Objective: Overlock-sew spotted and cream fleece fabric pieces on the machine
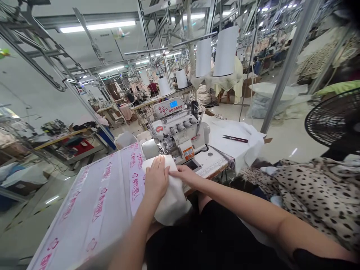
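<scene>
At my worktop (215, 165), I am pressing my open left hand (156, 178) flat on the white cloth (173, 202) at twelve o'clock, likely steadying it before the overlocker (177, 129); my right hand (182, 174) is resting extended on its edge; thread snips (234, 139) are lying handy at one o'clock.
</scene>
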